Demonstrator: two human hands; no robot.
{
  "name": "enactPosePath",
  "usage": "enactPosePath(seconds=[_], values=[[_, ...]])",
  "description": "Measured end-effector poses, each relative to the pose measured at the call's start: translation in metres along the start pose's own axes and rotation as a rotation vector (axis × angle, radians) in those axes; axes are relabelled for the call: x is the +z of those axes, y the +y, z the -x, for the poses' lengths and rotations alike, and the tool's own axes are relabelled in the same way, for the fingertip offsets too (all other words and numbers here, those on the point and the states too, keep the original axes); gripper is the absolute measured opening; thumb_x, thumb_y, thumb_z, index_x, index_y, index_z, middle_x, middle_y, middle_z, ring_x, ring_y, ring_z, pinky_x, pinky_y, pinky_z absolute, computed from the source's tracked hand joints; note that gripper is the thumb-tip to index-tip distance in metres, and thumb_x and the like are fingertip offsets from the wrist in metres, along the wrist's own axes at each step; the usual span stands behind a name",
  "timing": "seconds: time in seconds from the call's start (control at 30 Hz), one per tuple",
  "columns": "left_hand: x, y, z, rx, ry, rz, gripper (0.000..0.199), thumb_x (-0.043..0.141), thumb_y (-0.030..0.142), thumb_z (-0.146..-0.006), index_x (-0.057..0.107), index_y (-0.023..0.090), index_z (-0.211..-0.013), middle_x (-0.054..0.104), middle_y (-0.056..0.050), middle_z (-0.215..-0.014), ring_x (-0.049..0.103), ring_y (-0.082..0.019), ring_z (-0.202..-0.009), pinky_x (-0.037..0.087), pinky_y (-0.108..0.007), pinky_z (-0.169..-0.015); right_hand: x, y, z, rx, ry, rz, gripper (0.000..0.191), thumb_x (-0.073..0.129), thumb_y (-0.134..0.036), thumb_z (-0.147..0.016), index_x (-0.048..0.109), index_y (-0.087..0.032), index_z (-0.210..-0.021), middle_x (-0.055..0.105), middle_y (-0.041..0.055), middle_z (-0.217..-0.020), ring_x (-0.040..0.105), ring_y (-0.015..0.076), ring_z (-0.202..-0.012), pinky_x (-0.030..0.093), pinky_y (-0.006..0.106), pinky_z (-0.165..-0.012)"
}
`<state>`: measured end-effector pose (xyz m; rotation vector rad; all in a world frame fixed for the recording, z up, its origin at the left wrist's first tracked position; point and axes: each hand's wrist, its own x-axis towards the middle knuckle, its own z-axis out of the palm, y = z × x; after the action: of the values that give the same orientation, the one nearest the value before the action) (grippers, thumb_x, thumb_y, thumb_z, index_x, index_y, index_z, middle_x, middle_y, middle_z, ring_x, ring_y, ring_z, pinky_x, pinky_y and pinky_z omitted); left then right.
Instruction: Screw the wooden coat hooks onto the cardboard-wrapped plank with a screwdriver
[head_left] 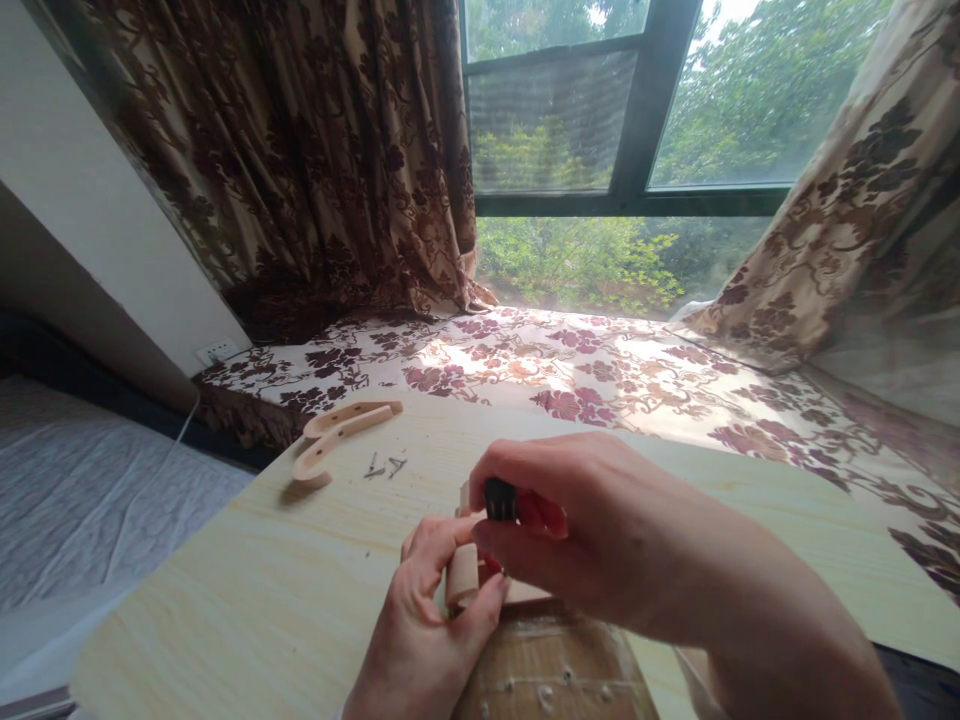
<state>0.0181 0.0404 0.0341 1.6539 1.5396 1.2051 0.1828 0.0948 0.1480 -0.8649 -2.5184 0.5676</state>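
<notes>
My right hand [555, 520] is closed round a black handle [500, 499], held upright over a pale wooden piece; the tool's lower end is hidden by my fingers. My left hand [442, 610] grips the light wooden piece [463, 576], with its thumb and fingers on either side of a rounded block. Beneath them lies a brown wooden board [559, 670] with small holes or marks on it, at the bottom centre.
Two curved wooden pieces [341, 438] with dark holes lie on the pale table [247, 570] at the left. Several screws [384, 466] are beside them. Behind the table stand a patterned cloth-covered ledge [480, 375], curtains [360, 150] and a window.
</notes>
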Motion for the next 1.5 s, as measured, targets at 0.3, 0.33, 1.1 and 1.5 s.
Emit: enactPosePath(seconds=[0.3,0.33,1.1,1.5], values=[[0.0,-0.003,0.001,0.02,-0.026,-0.029,0.014,0.059,0.024,-0.079,0.059,0.026,-0.093,0.066,0.003,-0.085,0.064,-0.017,-0.085,0.049,-0.03,-0.085,-0.001,0.004,0.001,0.063,0.028,0.076,0.011,0.055,-0.031,-0.086,0.057,-0.022,-0.082,0.056,-0.0062,-0.062,0.042,0.0077,-0.053,0.026,0.024,-0.048],[0.0,-0.002,0.001,0.014,-0.024,-0.02,0.014,0.059,0.025,-0.079,0.06,0.026,-0.093,0.067,0.002,-0.085,0.064,-0.017,-0.085,0.049,-0.03,-0.085,-0.001,0.003,0.002,0.043,0.011,0.053,0.01,0.054,-0.032,-0.087,0.058,-0.023,-0.083,0.056,-0.0063,-0.063,0.042,0.0076,-0.054,0.027,0.024,-0.049],[-0.001,-0.003,0.006,-0.085,-0.102,0.044,0.024,0.059,0.025,-0.081,0.054,0.025,-0.104,0.065,0.0,-0.098,0.064,-0.02,-0.096,0.047,-0.034,-0.093,0.004,0.005,-0.006,0.102,0.02,0.069,0.016,0.053,-0.035,-0.087,0.05,-0.021,-0.078,0.053,-0.0046,-0.063,0.041,0.009,-0.056,0.027,0.025,-0.05],[-0.001,-0.006,0.006,-0.054,-0.054,-0.045,0.042,0.065,0.025,-0.077,0.052,0.026,-0.118,0.065,-0.003,-0.108,0.064,-0.022,-0.099,0.051,-0.033,-0.087,0.005,0.001,-0.007,0.082,0.001,0.026,0.014,0.049,-0.03,-0.088,0.048,-0.021,-0.077,0.052,-0.0044,-0.062,0.04,0.0088,-0.054,0.029,0.025,-0.051]])
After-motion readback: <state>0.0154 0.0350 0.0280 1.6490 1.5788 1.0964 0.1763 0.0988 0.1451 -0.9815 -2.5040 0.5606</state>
